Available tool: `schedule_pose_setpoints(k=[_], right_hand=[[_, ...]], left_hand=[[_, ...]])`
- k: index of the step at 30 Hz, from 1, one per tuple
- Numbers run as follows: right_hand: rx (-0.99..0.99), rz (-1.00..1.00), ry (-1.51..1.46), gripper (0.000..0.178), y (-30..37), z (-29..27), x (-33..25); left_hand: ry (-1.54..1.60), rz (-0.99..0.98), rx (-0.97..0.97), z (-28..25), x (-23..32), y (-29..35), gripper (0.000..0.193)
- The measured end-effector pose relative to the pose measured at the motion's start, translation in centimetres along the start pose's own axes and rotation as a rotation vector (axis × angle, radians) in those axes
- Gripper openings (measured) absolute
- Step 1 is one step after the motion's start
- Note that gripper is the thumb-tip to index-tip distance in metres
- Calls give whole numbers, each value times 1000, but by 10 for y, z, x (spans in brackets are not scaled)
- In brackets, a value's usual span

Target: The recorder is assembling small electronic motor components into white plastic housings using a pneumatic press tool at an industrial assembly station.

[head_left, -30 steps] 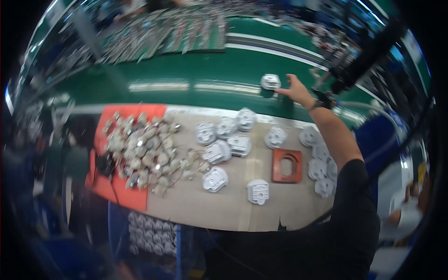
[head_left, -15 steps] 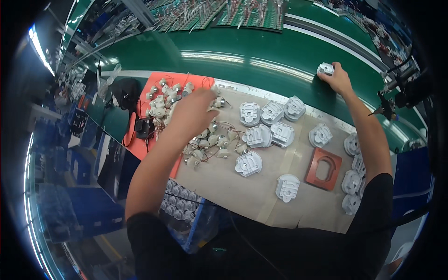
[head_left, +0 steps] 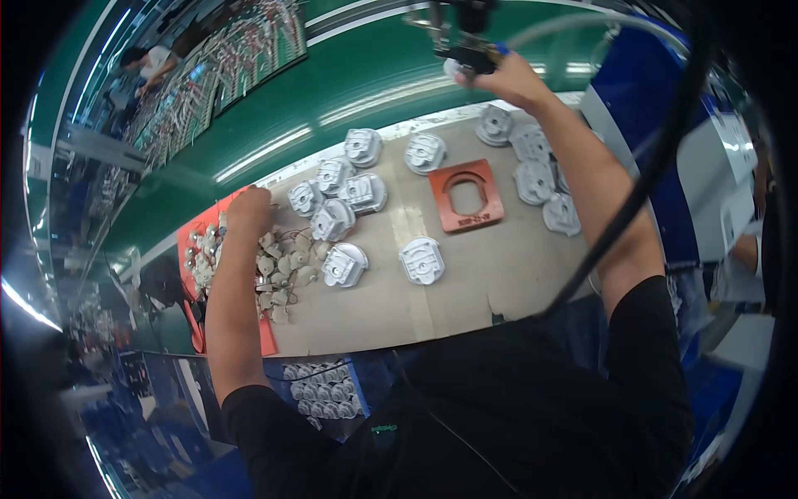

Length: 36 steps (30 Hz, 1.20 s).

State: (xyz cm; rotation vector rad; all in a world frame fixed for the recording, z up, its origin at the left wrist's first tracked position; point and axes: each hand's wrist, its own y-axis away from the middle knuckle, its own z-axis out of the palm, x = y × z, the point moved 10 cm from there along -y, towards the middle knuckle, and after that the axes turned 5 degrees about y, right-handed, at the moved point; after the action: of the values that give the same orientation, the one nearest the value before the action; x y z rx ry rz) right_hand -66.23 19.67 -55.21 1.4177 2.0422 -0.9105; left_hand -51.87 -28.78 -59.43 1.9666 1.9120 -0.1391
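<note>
Left hand: left of the frame, knuckles up, fingers curled downward over the upper edge of the heap of small cream motors. Its fingertips are hidden beneath the hand, so the width of the grip, and whether anything is in it, cannot be told.

Right hand: top of the frame, right of centre, above the green surface. Fingers point left, partly covered by a dark jointed device. A white part shows at the fingertips (only a small piece of it visible); cannot tell how far the hand is open or whether it has hold of the part.

Motors: rounded bodies, some with shiny metal ends, thin reddish wires tangled among them. They lie partly on an orange mat, left of the frame, and spill right onto the brown tabletop.

White housings: round with a flattened, ribbed upper face; scattered mid-frame, with a further cluster right of the orange-red block (a square piece with a rounded opening).
</note>
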Motion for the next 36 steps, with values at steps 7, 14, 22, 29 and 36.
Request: schedule_pose_setpoints(k=[7, 14, 22, 29, 36], right_hand=[[-45, -259, 212, 82, 106, -18, -53], [-427, -445, 423, 78, 154, 39, -89], [-508, -421, 312, 81, 161, 52, -87], [-652, -296, 251, 84, 159, 65, -93], [-633, -328, 241, 84, 155, 65, -92]], left_hand=[[677, -57, 464, -84, -45, 52, 31], [2033, -71, 513, -31, -73, 85, 24], [2603, 440, 807, -35, -90, 110, 13], [2458, 641, 823, -94, -80, 147, 29], [2328, 866, 797, -165, -87, 154, 33]])
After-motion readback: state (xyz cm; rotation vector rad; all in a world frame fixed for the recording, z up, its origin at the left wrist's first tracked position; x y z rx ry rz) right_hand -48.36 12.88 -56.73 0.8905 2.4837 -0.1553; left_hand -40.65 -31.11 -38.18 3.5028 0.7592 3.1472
